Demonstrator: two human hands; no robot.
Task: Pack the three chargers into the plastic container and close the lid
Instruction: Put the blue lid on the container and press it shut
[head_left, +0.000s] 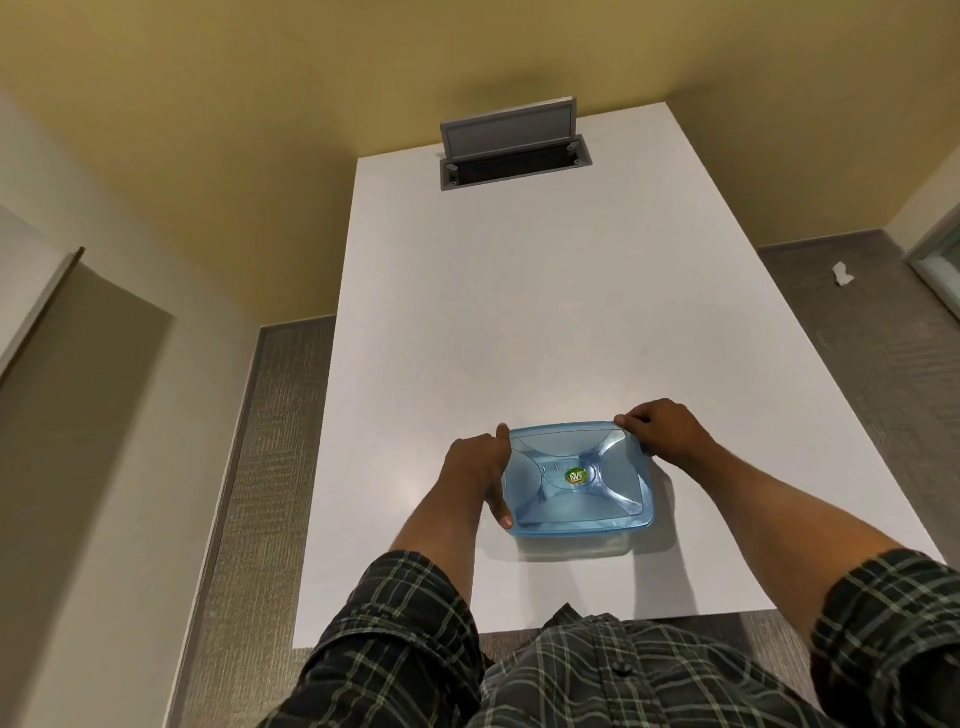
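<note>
A blue translucent plastic container (582, 530) rests on the white table (519, 312), near its front edge. Its blue lid (561, 493), with a round green sticker in the middle, lies on top of it. My left hand (475, 467) grips the lid's left edge, thumb at the near left corner and forefinger at the far left corner. My right hand (662, 428) presses on the far right corner of the lid. No chargers show; the lid hides whatever is inside.
An open grey cable hatch (511, 148) is set into the far end of the table, its flap raised. Grey carpet lies on both sides, with a scrap of white paper (842, 274) on the floor at the right.
</note>
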